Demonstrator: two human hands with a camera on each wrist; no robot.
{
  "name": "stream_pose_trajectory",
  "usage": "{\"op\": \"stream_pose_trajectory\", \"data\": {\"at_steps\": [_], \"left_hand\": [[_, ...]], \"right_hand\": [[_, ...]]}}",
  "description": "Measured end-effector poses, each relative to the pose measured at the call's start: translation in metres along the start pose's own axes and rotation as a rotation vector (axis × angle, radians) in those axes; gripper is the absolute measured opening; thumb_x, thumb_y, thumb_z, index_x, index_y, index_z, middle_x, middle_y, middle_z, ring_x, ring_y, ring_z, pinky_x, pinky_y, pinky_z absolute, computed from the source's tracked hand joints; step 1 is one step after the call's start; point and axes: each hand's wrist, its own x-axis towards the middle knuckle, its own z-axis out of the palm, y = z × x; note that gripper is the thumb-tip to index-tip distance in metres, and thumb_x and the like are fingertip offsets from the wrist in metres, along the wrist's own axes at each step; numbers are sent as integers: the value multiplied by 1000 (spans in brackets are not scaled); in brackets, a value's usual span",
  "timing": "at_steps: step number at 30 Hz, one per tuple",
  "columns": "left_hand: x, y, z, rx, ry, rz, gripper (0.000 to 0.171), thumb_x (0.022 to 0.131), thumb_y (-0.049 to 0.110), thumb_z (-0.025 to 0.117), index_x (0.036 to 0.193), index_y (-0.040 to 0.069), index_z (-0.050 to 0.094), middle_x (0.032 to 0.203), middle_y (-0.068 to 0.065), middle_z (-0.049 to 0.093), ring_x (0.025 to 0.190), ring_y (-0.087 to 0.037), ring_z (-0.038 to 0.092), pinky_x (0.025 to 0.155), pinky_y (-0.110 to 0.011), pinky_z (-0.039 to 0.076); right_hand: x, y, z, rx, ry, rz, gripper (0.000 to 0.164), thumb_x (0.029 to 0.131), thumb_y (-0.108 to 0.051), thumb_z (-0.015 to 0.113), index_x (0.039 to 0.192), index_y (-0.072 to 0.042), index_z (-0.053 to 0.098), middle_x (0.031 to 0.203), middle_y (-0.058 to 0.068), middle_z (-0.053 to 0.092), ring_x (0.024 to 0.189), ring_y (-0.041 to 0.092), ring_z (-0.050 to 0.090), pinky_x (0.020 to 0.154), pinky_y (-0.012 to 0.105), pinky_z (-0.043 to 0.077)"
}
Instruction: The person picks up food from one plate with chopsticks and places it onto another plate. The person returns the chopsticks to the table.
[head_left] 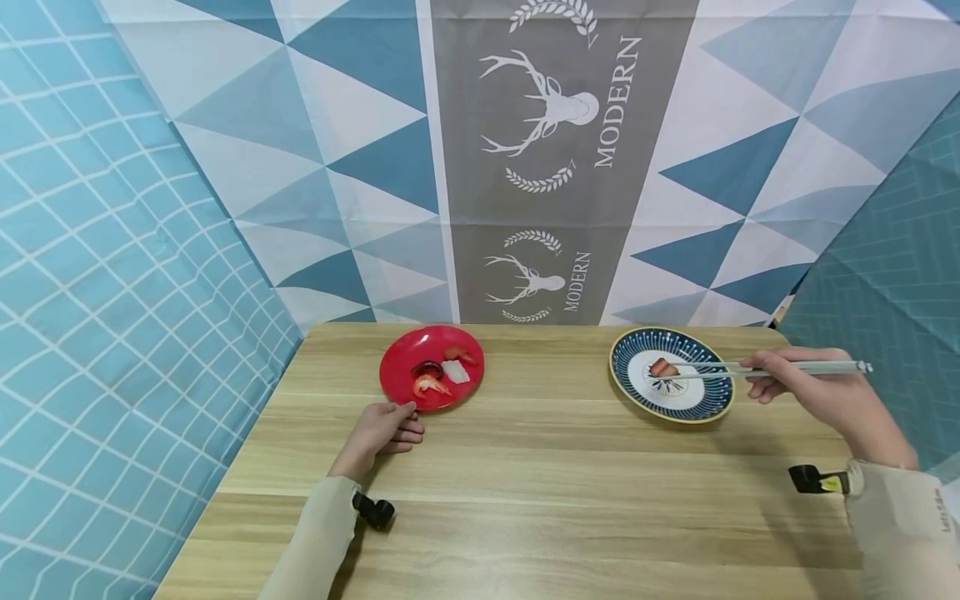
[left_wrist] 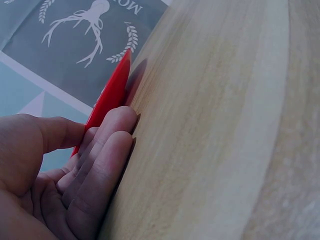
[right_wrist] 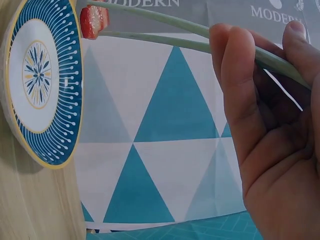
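Note:
My left hand [head_left: 385, 432] pinches the near rim of a red plate [head_left: 397, 358] between thumb and forefinger, its other fingers low against the tabletop in the left wrist view. On that plate lie a shrimp [head_left: 431, 385], a white piece of food [head_left: 455, 372], a dark ring-shaped piece [head_left: 427, 367] and a reddish piece [head_left: 459, 355]. My right hand [head_left: 817, 392] holds a pair of pale green chopsticks [right_wrist: 165, 36]. Between their tips is a red-and-white chunk of food [right_wrist: 93, 21], perhaps meat, held above a blue-and-white patterned plate [right_wrist: 42, 90] and apart from it.
Both plates stand near the far edge of a wooden table [head_left: 540, 492], red on the left, patterned on the right. Behind them hangs a cloth [head_left: 525, 200] with triangles and deer heads. A blue checked curtain [head_left: 112, 292] borders the left side.

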Motion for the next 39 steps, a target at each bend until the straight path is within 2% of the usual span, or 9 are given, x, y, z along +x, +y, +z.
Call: {"op": "stream_pose_trajectory", "data": {"at_steps": [9,16,21,28,31,39], "left_hand": [[2,0,-1,5,3,5,37,106,33,57,109,-3,64,86,-8,76,74,-15,75,69,-30,65],[2,2,0,5,10,2,38,106,34,57,110,-3,65,87,-8,76,74,-16,76,69,-30,65],[2,3,2,2,10,-5,38,106,34,58,111,-2,65,88,-9,76,74,-15,76,70,-30,65],[1,4,2,1,12,-1,37,106,34,58,110,-3,65,87,-9,76,73,-15,75,69,-29,65],[2,3,2,2,11,-6,37,106,33,58,110,-2,65,86,-8,76,73,-15,75,69,-29,65],[1,1,1,4,9,-13,37,106,33,57,110,-3,65,86,-9,76,72,-15,75,69,-30,65]], "right_hand": [[2,-6,4,-6,-2,-3,24,107,-10,55,110,6,73,81,0,77,69,15,73,60,26,61],[5,-5,4,-11,-14,-43,19,105,-5,56,109,-1,74,82,-6,77,68,13,72,60,23,60],[2,-6,1,-34,-18,-23,18,105,-6,57,110,-4,75,83,-9,76,69,11,72,60,22,60],[-1,-5,0,-86,-8,-110,17,102,1,58,107,0,74,81,-12,74,67,8,71,59,18,59],[-2,-3,0,-99,-7,-105,17,102,0,59,108,-1,75,82,-15,74,67,7,71,60,17,59],[0,-4,1,-110,12,-143,15,101,3,59,107,7,73,83,-16,74,68,6,72,61,15,58]]}}
